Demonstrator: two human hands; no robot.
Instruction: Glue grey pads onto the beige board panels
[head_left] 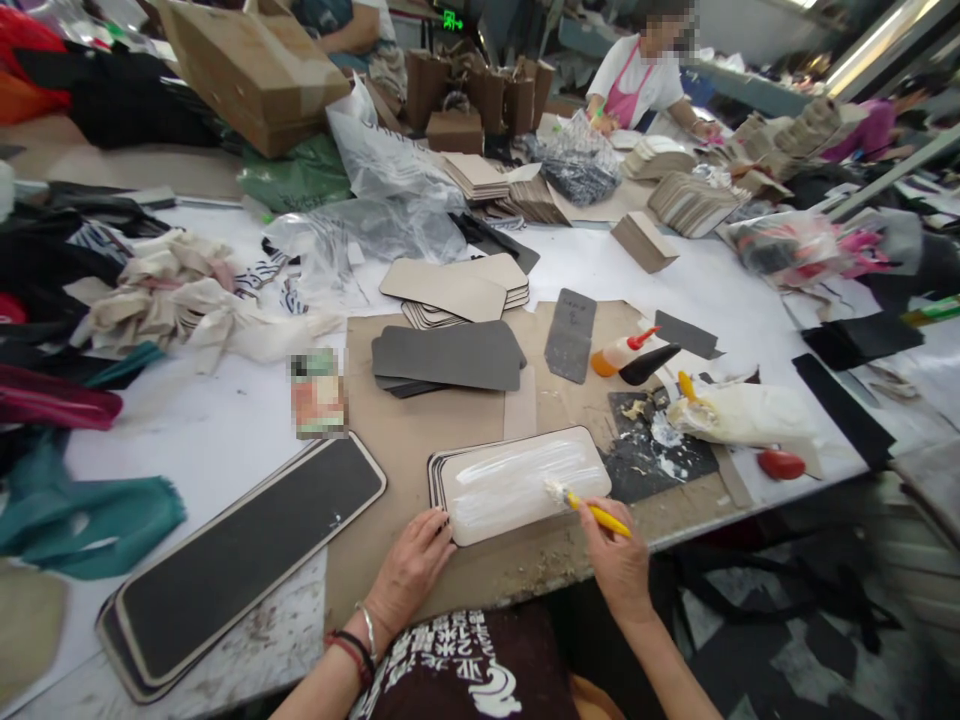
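Observation:
My right hand is closed around the yellow handle of a brush. The brush's bristles touch a pale rounded panel smeared with wet white streaks. This panel tops a small stack with dark edges showing at its left. My left hand rests its outstretched fingers on the stack's lower left corner. To the left lie long dark panels with pale borders, stacked. Beyond the streaked panel are stacked grey panels and beige panels.
Right of the panel, a paste-spattered dark board lies beside a white bag and a red object. Behind are a red-tipped bottle, plastic bags and a cardboard box. Fabric scraps pile up left. A co-worker sits across.

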